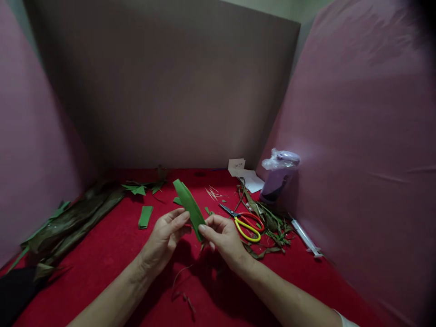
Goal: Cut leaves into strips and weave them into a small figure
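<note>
A folded strip of green leaf (189,205) is held up at a slant above the red cloth, between my two hands. My left hand (166,234) pinches its left edge between thumb and fingers. Lower down, my right hand (221,236) grips the bottom end, thumb on top. A thin brown stem or string (180,271) trails on the cloth below. Just right of my right hand lie scissors (243,222) with one red and one yellow handle, blades pointing left. A short cut piece of leaf (145,217) rests left of my left hand.
Large dried leaves (81,220) lie along the left. Cut green leaves (136,188) and several toothpicks (214,193) are farther back. At right are leaf scraps (272,227), a syringe (306,238), a purple bottle (277,181) and white paper (251,180). Pink walls (368,159) flank the red cloth (85,281).
</note>
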A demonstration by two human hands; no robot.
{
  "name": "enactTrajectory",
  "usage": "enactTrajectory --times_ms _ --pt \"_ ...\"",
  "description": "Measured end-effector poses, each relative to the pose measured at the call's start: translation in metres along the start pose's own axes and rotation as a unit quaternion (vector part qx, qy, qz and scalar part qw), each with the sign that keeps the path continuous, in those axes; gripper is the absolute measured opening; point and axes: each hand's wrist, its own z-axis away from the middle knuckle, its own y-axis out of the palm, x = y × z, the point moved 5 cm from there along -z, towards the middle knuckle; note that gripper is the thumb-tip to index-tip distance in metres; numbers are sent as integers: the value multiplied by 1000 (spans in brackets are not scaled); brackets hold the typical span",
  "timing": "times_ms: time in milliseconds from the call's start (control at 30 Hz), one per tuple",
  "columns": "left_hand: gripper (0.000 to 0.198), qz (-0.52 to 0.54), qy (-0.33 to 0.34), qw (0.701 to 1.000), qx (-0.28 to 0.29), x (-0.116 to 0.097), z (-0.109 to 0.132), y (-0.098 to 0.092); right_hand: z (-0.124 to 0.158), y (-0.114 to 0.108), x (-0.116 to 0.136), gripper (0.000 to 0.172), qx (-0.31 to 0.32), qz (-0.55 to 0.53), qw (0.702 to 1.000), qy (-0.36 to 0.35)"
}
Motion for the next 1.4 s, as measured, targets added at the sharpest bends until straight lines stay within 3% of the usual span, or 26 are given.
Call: enactTrajectory --times_ms 133,633,1167,1400 --pt "11 -16 7 999 -31 1 -3 -7 0 1 -6 24 10 28 1000 2" --pt "17 -63 38 995 -68 -3 -2 -7 1 3 -7 26 33 53 998 7" --pt "13 -45 34 997 -47 1 -2 -4 1 1 -10 22 6 77 997 4" --pt "15 -18 -1 999 -43 7 -1 -2 1 1 -10 25 9 75 997 2"
